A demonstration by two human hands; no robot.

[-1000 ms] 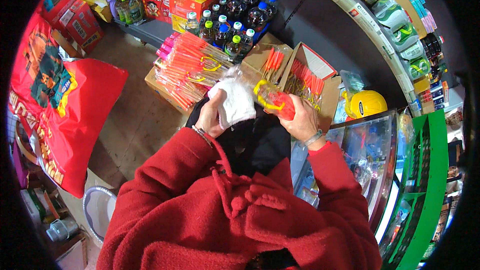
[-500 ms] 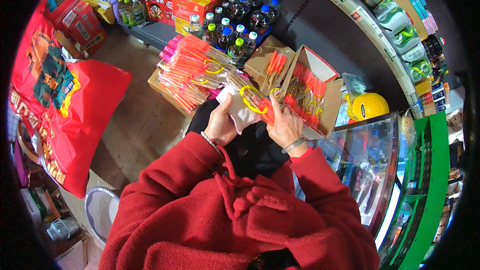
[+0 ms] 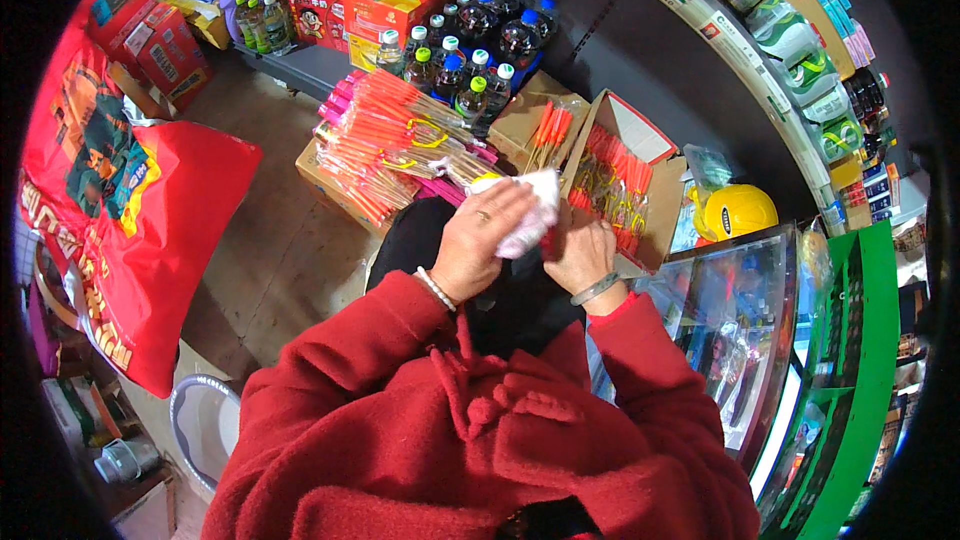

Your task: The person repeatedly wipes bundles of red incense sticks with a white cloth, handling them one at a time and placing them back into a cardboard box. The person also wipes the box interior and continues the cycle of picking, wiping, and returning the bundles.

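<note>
My left hand (image 3: 476, 242) presses a white and pinkish cloth (image 3: 538, 202) over a packet of thin orange-handled sticks (image 3: 487, 183). Cloth and hand hide most of this packet; a bit of yellow band shows. Closed beside the cloth, my right hand (image 3: 580, 250) grips the packet's orange end, its fingertips partly hidden. Beyond the left hand, a pile of similar packets (image 3: 385, 130) in clear plastic lies on a cardboard box (image 3: 338, 192). To the right of my hands an open carton (image 3: 660, 202) holds more orange sticks with yellow bands.
Dark-drink bottles (image 3: 520, 38) and red cartons (image 3: 400, 2) stand on a ledge at the back. A yellow helmet (image 3: 740, 212) sits by a glass case (image 3: 715, 330) on the right. At left are a big red bag (image 3: 190, 230) and a grey-rimmed bucket (image 3: 205, 425).
My left hand has turned over, back now facing up, and moved right with the cloth across the packet. My right hand has shifted slightly lower and right, still gripping.
</note>
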